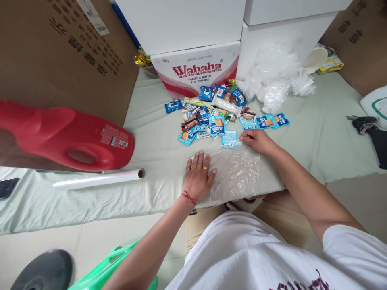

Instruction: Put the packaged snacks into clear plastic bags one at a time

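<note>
A sheet of clear plastic wrap [238, 171] lies crinkled on the cloth in front of me. My left hand [198, 175] rests flat on its left side, fingers stretched out and slightly apart. At the sheet's far right corner, my right hand [256, 140] pinches the edge of the wrap between thumb and fingers. Just beyond the wrap, close to the right fingertips, lies a light-blue snack packet [229, 139]. Behind it is a loose pile of small wrapped snacks [205, 114], and a strip of blue packets [266, 121] extends right of the pile.
A Wahaha carton [199, 72] stands behind the snacks, with bunched clear plastic [272, 76] to its right. On the left are a red jug [69, 137] and a roll of wrap [99, 179]. Keys [363, 124] lie far right. A green bag [111, 266] is below the table.
</note>
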The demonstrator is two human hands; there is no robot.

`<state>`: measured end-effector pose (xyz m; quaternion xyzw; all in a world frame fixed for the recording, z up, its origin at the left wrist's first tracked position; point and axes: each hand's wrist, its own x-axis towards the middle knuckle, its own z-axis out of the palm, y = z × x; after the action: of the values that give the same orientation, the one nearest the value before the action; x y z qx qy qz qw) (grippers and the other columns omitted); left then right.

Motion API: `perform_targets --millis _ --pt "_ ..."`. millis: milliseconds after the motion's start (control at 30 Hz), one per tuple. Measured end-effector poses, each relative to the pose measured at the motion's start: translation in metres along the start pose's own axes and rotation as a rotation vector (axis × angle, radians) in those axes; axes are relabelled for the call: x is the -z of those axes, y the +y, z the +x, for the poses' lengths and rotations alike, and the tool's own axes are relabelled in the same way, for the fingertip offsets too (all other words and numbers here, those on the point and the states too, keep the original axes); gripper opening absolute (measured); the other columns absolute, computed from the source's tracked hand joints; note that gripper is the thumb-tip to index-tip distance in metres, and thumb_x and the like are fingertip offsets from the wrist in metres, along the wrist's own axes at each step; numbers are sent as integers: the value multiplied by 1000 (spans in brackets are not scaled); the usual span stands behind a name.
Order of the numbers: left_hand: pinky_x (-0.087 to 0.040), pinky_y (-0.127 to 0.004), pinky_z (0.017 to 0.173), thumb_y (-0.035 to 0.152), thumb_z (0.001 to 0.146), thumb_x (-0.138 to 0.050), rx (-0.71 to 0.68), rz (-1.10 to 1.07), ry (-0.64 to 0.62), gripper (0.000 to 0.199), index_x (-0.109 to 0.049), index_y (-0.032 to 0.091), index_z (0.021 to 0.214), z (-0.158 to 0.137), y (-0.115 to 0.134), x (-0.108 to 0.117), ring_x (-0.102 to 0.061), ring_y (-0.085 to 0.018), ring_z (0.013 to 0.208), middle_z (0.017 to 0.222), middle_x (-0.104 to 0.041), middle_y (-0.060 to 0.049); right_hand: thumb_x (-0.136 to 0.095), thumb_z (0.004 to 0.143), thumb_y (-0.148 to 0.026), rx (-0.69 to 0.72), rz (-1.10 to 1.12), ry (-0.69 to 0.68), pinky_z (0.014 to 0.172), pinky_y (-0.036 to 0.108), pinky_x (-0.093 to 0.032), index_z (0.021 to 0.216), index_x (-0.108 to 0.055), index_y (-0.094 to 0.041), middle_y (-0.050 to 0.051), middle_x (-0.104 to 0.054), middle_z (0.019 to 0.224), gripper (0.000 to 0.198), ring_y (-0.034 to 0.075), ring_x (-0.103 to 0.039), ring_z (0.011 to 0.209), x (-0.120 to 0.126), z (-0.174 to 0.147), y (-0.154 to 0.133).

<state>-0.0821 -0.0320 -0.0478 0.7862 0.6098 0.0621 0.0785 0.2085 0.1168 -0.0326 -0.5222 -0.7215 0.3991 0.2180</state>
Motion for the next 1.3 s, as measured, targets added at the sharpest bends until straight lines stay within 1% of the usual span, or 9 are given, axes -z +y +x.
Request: perform_targets --millis 167,267,333,533,733,867,1000,1133,1300 --pt "-19 -64 127 50 104 -40 7 34 -26 68 -40 12 160 0 7 3 -26 -37 160 170 -31 -21 -69 83 -64 85 58 -309 69 30 -41 87 -77 -17 5 -68 83 47 18 -57 74 21 -11 -2" --pt "-16 -67 127 51 104 -39 -19 40 -32 69 -40 13 161 -1 8 5 -25 -37 160 171 -30 -20 -62 89 -63 124 -16 -191 72 31 -42 85 -77 -17 6 -69 86 49 20 -59 78 27 -3 -14" --pt "-14 -68 127 51 104 -38 -28 44 -29 68 -39 14 161 -1 8 5 -25 -36 161 171 -29 -19 -60 91 -57 152 -86 -136 75 31 -42 90 -78 -17 7 -71 88 43 20 -60 80 19 8 -27" --pt "-15 -70 127 51 104 -39 -34 43 -31 68 -38 15 162 -1 8 4 -27 -36 160 171 -29 -19 -63 92 -39 156 -280 -336 73 27 -38 108 -80 -19 4 -72 83 31 19 -62 80 -30 43 -67" --pt "-13 -75 124 51 103 -41 -25 27 -37 67 -39 18 162 -2 9 5 -28 -38 159 172 -28 -17 -68 82 -26 208 -258 -468 73 26 -40 86 -77 -18 4 -72 85 13 19 -62 82 -37 59 -73" --pt "-15 -79 121 54 102 -43 -28 33 -50 68 -39 22 163 -3 9 7 -22 -45 159 173 -26 -15 -63 85 -28 168 -94 -474 72 25 -42 90 -72 -17 3 -74 86 15 16 -61 77 -30 66 -76" --pt "-16 -81 119 56 102 -43 -8 48 -53 70 -39 22 163 -6 9 6 -19 -48 159 174 -24 -18 -61 86 -29 96 -112 -464 66 24 -38 93 -69 -17 -1 -67 72 16 13 -54 64 -34 71 -77" --pt "-16 -82 117 59 102 -43 25 70 -50 71 -38 22 163 -9 10 5 -20 -47 160 173 -22 -23 -66 84 -45 32 -78 -405 62 25 -36 89 -70 -16 -2 -60 69 29 12 -48 62 -37 69 -70" --pt "-15 -81 119 61 102 -40 36 73 -53 72 -38 23 163 -10 10 6 -18 -46 161 173 -21 -23 -80 68 -62 -34 -27 -691 67 26 -39 84 -75 -17 -2 -64 72 48 15 -54 70 -19 63 -62"
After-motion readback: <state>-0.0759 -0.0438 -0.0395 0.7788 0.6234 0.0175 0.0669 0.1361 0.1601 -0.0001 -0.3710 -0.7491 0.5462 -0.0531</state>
